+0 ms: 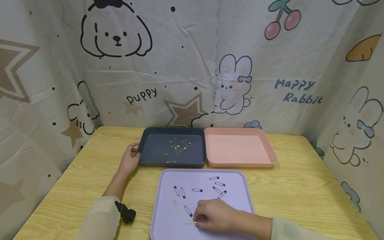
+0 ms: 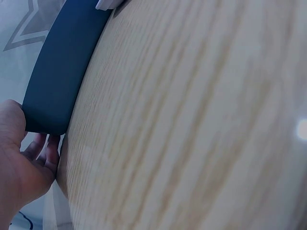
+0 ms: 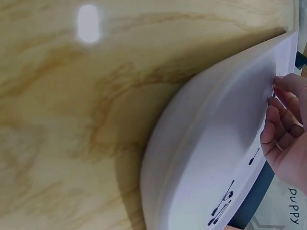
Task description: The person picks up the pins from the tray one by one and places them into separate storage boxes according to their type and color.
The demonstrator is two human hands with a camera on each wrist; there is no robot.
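My left hand (image 1: 129,160) holds the left end of a dark blue tray (image 1: 156,162); the left wrist view shows the thumb and curled fingers at the tray's corner. Several gold safety pins (image 1: 175,146) lie scattered in this tray. Over the lilac tray (image 1: 163,180), my right hand (image 1: 217,215) pinches the gold head of a safety pin (image 1: 189,222) between thumb and forefinger. Another gold safety pin (image 1: 175,205) lies farther left on the lilac tray. Around it are several black safety pins (image 1: 197,190), two of them crossed near the right side.
A pink tray (image 1: 240,164) stands against the dark blue tray's right side, behind the lilac one. All three trays rest on a wooden table (image 1: 294,186). A printed cloth (image 1: 180,66) hangs behind and along both sides.
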